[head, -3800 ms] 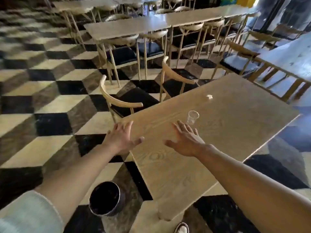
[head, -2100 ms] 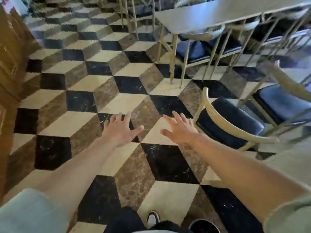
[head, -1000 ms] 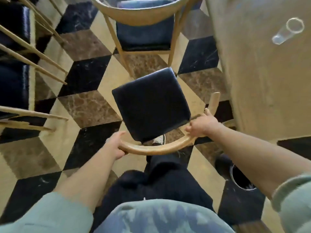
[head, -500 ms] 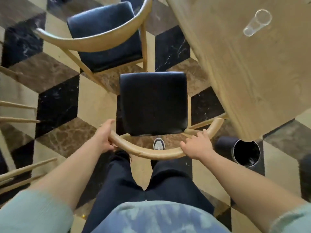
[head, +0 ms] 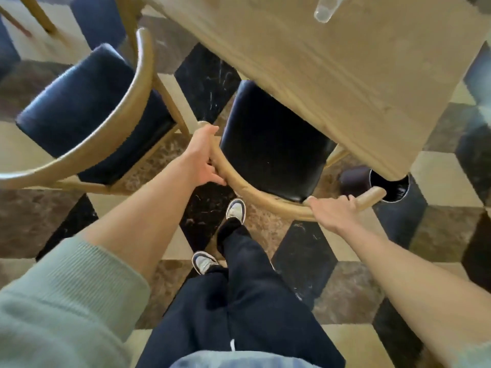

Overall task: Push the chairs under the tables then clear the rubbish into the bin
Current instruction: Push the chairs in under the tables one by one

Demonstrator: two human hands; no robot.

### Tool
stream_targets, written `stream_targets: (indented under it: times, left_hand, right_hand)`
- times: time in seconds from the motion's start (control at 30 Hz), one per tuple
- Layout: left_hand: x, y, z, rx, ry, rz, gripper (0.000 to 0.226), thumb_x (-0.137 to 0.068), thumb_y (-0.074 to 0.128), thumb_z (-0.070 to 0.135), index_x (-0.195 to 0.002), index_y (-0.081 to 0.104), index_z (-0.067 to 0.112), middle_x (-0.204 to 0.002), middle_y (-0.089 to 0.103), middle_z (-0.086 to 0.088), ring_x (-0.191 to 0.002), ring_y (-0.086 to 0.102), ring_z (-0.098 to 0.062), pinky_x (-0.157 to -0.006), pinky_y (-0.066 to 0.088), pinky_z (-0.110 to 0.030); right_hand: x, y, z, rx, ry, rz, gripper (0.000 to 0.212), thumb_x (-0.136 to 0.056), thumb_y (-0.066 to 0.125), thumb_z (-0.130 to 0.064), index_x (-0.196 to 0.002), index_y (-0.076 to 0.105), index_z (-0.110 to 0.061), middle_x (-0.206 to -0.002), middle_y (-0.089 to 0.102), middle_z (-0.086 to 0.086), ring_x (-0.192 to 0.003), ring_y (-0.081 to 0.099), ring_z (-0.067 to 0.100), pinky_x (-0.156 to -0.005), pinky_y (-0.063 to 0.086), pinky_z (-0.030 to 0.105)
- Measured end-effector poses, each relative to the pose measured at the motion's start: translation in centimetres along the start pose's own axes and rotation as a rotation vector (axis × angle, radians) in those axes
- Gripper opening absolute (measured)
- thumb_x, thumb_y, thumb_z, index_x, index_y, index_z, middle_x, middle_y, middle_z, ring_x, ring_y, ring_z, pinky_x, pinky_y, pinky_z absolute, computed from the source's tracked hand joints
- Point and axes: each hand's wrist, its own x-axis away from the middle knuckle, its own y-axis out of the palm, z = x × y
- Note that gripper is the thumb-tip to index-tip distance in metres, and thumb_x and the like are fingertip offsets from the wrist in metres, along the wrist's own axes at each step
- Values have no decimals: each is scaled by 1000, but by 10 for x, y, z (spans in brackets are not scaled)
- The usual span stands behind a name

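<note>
- The wooden table point(head: 345, 75) fills the upper right of the view; its far end runs out of the top edge, and its near corner hangs over part of the bin.
- The chair point(head: 271, 147) with the black seat stands between the person and the table, the far part of its seat hidden under the table edge, its curved backrest rail nearest the person.
- A second chair point(head: 87, 110) with a dark blue seat stands to the left, clear of the table and angled away; its rail is cut off by the left edge of the picture.
- The black bin point(head: 390, 189) sits on the patterned floor just right of the chair rail's end, its opening half covered by the table corner.
- The left hand point(head: 203, 158) curls around the left part of the rail, thumb underneath.
- The right hand point(head: 333, 211) wraps the rail near its right end, fingers over the top.
- A clear plastic cup point(head: 325, 9) lies on the table at the top edge, partly cut off and blurred.
</note>
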Motion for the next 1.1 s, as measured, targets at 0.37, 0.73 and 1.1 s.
stream_targets:
  times: [0.37, 0.73, 1.1]
  left_hand:
    - [-29, 26, 103, -215, 1, 44, 100, -86, 65, 59, -164, 15, 22, -165, 30, -17, -147, 35, -46, -114, 30, -74]
    - [-19, -25, 131, -503, 5, -217, 84, -99, 54, 56, -164, 12, 24, -169, 26, -17, -151, 32, -43, -114, 36, -67]
    - [63, -354, 104, -405, 228, 325, 29, -98, 49, 22, -108, 67, 1, -95, 74, -17, -83, 70, -32, -83, 60, -49]
  right_hand:
    - [-17, -41, -62, -179, 121, 36, 88, -100, 4, -59, -99, 79, -14, -121, 72, 11, -131, 49, 34, -118, 16, 53]
    - [13, -68, -111, -80, 288, 316, 35, -105, 38, -27, -108, 69, -11, -104, 70, 14, -101, 61, 37, -95, 42, 50]
    - [38, -180, -443, -364, -481, 477, 51, -95, 52, -10, -147, 48, -11, -154, 40, 13, -143, 39, 33, -121, 32, 49]
